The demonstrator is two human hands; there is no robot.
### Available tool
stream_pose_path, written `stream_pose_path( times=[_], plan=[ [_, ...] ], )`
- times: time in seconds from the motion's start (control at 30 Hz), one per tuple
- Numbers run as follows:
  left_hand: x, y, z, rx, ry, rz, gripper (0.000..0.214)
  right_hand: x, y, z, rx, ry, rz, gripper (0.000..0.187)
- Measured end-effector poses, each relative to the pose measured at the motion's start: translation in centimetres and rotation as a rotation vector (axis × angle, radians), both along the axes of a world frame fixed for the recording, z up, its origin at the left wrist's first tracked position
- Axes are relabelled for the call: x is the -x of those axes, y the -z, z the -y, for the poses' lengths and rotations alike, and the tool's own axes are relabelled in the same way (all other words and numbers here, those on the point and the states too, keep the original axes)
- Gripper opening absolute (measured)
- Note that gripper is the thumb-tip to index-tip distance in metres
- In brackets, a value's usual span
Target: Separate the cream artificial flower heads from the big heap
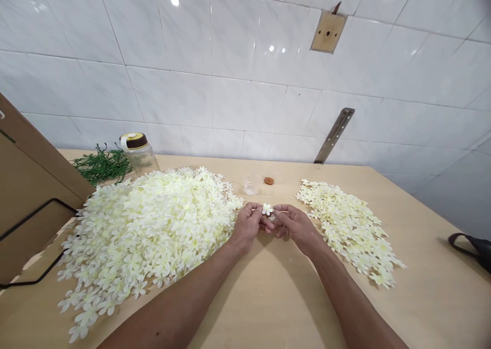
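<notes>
My left hand (247,225) and my right hand (292,223) meet at the middle of the wooden table (268,298). Together their fingertips pinch one small white fabric flower (267,209). A big heap of white and cream flowers (146,231) lies just left of my left hand. A smaller, flatter spread of flowers (349,229) lies to the right of my right hand.
A brown cardboard box (26,195) with a black strap stands at the left edge. Green plastic stems (102,166) and a clear bottle with a brown cap (138,152) sit at the back left. A small clear bag (250,187) and a brown disc (269,181) lie behind my hands. A black strap (471,247) lies at the right. White tiled wall behind.
</notes>
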State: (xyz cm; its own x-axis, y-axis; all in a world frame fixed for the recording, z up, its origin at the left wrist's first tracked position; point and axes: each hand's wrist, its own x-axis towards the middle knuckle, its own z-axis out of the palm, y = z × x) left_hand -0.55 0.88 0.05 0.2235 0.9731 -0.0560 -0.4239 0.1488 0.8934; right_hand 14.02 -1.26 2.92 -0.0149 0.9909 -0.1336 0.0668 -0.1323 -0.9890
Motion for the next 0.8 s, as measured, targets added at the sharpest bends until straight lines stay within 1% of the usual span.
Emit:
stream_pose_path(
  times=[0.1,0.17,0.2,0.27,0.33,0.37,0.43,0.5,0.57,0.63,0.7,0.8],
  plan=[
    [0.0,-0.1,0.0,-0.007,0.003,0.022,0.031,-0.1,0.1,0.0,0.026,-0.098,-0.032,0.045],
    [-0.1,-0.1,0.0,-0.003,-0.025,0.033,0.031,-0.2,0.3,-0.1,0.026,-0.105,-0.025,0.045],
    [-0.2,-0.1,0.0,0.000,-0.060,0.032,0.030,-0.3,0.4,-0.1,0.019,-0.088,-0.004,0.044],
    [-0.3,0.0,0.0,-0.009,-0.165,0.009,0.028,-0.6,0.5,-0.3,-0.011,-0.012,0.101,0.043],
    [-0.4,0.1,0.0,-0.042,-0.270,-0.037,0.026,-1.1,0.4,-0.3,-0.063,0.064,0.265,0.041],
    [-0.4,0.2,0.0,-0.062,-0.309,-0.061,0.025,-1.4,0.2,-0.3,-0.097,0.070,0.355,0.039],
    [-0.4,0.3,0.0,-0.094,-0.349,-0.098,0.025,-1.9,-0.2,-0.2,-0.191,0.007,0.523,0.034],
    [-0.4,0.3,0.0,-0.106,-0.359,-0.115,0.025,-2.1,-0.5,0.0,-0.286,-0.107,0.656,0.030],
    [-0.3,0.3,0.0,-0.107,-0.355,-0.121,0.024,-1.9,-0.5,0.1,-0.324,-0.168,0.740,0.030],
    [-0.3,0.2,0.1,-0.109,-0.348,-0.125,0.022,-1.4,-0.2,0.3,-0.310,-0.167,0.799,0.031],
    [-0.2,0.2,0.1,-0.115,-0.345,-0.137,0.021,-0.8,0.1,0.3,-0.306,-0.170,0.841,0.025],
    [-0.2,0.1,0.2,-0.120,-0.348,-0.156,0.018,-0.3,0.6,0.2,-0.345,-0.182,0.882,0.018]
  ],
)
